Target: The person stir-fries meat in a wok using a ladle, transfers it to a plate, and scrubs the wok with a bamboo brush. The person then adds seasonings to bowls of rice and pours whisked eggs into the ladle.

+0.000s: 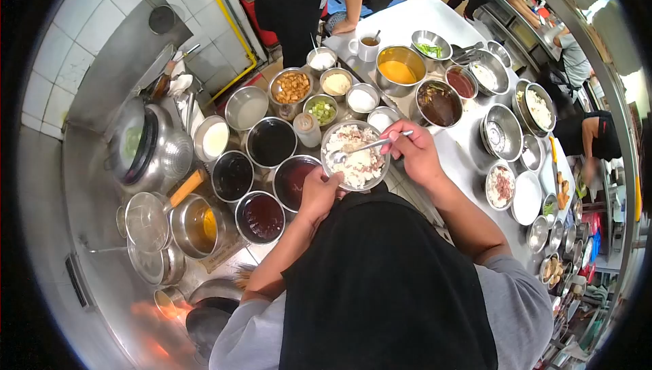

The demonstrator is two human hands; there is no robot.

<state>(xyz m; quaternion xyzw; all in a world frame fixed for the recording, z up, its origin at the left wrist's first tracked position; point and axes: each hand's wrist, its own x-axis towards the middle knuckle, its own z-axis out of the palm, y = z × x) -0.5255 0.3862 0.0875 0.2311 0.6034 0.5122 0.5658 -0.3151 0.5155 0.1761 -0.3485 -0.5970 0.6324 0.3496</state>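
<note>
A metal bowl [367,185] of white rice [353,174] with brownish-red bits mixed in is held close to my chest. My left hand [320,193] grips its near left rim, the thumb over the edge. In my right hand [414,154] the fingers are closed round the handle of a metal spoon [372,144], whose bowl end rests on the rice. Just left of the bowl are a squeeze bottle [308,130] with whitish contents and a pot of dark red sauce [293,178].
Pots of dark sauce [272,142] crowd the left counter beside a pan of browned pieces [292,87]. A yellow-orange liquid pot [401,70] stands on the right-hand table. Flames [163,322] burn at lower left near a black wok [212,329]. Another person's hand [343,27] leans on the table.
</note>
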